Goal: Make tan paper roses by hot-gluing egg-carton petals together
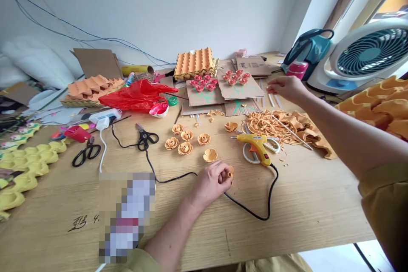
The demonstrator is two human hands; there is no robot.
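My left hand is closed near the middle of the table, pinching a small orange egg-carton flower piece between thumb and fingers. My right hand reaches to the back right, fingertips drawn together above white glue sticks; whether anything is in them is hidden. Just beyond my left hand sits an open orange petal cup. Several finished orange flowers are grouped farther left. A yellow glue gun lies across white-handled scissors, its black cord looping toward me.
Orange scraps are heaped behind the glue gun. Red flowers stand on cardboard at the back. Black scissors, a red plastic bag and egg trays lie around. A fan is at right; a pixelated patch covers the front left.
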